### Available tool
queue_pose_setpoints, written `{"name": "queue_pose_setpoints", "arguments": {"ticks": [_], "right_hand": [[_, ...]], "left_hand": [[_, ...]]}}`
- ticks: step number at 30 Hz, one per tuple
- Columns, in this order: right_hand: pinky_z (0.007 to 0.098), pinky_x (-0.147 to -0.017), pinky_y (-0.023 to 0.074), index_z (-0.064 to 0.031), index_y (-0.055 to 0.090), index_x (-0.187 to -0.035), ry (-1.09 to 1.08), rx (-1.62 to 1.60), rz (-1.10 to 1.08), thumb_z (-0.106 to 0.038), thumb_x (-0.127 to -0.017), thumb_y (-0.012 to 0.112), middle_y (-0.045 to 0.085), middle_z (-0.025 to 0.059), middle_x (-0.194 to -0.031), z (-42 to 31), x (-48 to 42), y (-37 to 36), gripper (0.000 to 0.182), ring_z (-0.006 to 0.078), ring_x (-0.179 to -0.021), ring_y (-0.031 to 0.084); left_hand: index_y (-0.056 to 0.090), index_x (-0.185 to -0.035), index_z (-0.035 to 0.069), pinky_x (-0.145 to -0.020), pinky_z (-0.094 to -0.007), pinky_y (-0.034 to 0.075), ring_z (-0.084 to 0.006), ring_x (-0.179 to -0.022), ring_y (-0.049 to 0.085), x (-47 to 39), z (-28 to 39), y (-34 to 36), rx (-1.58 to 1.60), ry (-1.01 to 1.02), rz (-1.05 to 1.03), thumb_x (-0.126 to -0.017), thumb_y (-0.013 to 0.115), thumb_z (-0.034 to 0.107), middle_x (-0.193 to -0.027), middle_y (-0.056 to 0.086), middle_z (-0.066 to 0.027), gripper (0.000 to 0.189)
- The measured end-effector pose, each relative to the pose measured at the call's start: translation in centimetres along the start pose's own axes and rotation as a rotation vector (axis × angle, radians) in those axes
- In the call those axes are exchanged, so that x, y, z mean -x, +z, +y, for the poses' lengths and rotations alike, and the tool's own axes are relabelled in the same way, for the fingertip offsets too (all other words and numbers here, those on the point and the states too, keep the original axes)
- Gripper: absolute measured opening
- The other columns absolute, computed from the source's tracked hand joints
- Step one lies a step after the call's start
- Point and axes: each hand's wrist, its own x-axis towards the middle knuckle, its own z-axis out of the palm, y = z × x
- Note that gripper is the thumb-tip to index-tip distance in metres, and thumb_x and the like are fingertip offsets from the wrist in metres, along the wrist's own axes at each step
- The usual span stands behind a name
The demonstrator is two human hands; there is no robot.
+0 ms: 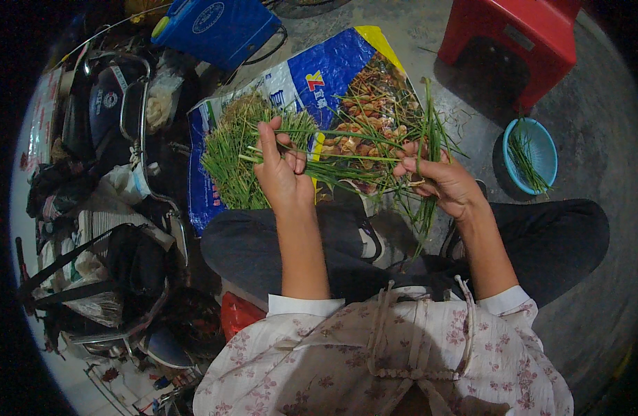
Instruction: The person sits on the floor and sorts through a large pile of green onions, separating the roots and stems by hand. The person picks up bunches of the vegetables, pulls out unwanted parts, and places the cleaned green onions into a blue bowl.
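Note:
Several long green stalks, likely garlic chives (345, 169), stretch between my two hands above my lap. My left hand (285, 164) grips them near their pale cut ends, its index finger raised. Around the leafy part, my right hand (438, 177) has its thumb and fingers closed, and loose blades hang above and below it. Behind my left hand a thick heap of chives (230, 166) rests on a printed plastic sack (319, 67) spread over the floor. Loose stalks and brownish scraps (386, 104) lie on the sack's right part.
A blue plastic basket (530, 156) with some chives in it stands on the concrete floor at right. Beyond it is a red plastic stool (511, 41). A blue tank (217, 31) sits at the back left. Along the left, a metal-framed vehicle (142, 119) carries bags and clutter.

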Motion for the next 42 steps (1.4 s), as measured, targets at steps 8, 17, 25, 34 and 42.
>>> {"name": "queue_pose_setpoints", "arguments": {"ticks": [8,17,25,34,42], "right_hand": [[0.0185,-0.043,0.0248,-0.0046,0.06,-0.101,-0.086,0.342,0.001,-0.018,-0.081,0.063,0.063,0.0011,-0.072,-0.2,0.1,1.3,0.024,0.0019,-0.048,0.036],[0.019,-0.045,0.029,-0.0065,0.057,-0.086,-0.276,0.403,0.189,-0.018,-0.083,0.053,0.059,0.0001,-0.066,1.7,-1.2,0.1,0.012,0.0042,-0.051,0.042],[0.026,-0.073,0.0436,-0.0026,0.061,-0.097,-0.387,0.163,0.466,-0.018,-0.082,0.06,0.063,0.0056,-0.08,0.1,-1.1,0.0,0.021,0.0126,-0.08,0.056],[0.0289,-0.091,0.0407,0.0019,0.055,-0.116,-0.482,0.191,0.597,-0.014,-0.081,0.065,0.062,0.0111,-0.108,-0.5,-1.0,-0.6,0.04,0.0173,-0.104,0.056],[0.0218,-0.076,0.0407,-0.0026,0.054,-0.117,-0.469,0.338,0.192,-0.024,-0.084,0.063,0.062,0.0064,-0.108,1.7,-1.5,0.5,0.041,0.0104,-0.095,0.055]], "left_hand": [[0.058,-0.1,0.002,-0.037,-0.0191,0.019,-0.0006,-0.041,0.027,0.2,0.6,0.1,0.013,0.087,0.033,-0.089,0.057,0.033,-0.067,0.05,0.0018,0.033],[0.056,-0.107,0.003,-0.038,-0.0183,0.022,-0.0008,-0.042,0.027,1.4,0.5,1.0,-0.131,0.173,-0.048,-0.091,0.054,0.035,-0.069,0.049,0.0026,0.035],[0.059,-0.101,0.0,-0.036,-0.0178,0.023,-0.0008,-0.04,0.03,1.1,1.1,0.8,-0.075,0.256,0.079,-0.09,0.055,0.031,-0.066,0.048,0.0017,0.033],[0.059,-0.101,0.001,-0.036,-0.0177,0.024,-0.0004,-0.041,0.03,1.4,0.7,1.0,-0.203,0.231,0.028,-0.091,0.054,0.033,-0.065,0.048,0.0028,0.034],[0.058,-0.101,0.001,-0.036,-0.0183,0.023,-0.0003,-0.04,0.029,1.8,0.0,1.3,-0.198,0.124,-0.075,-0.09,0.056,0.033,-0.064,0.049,0.0028,0.034]]}}
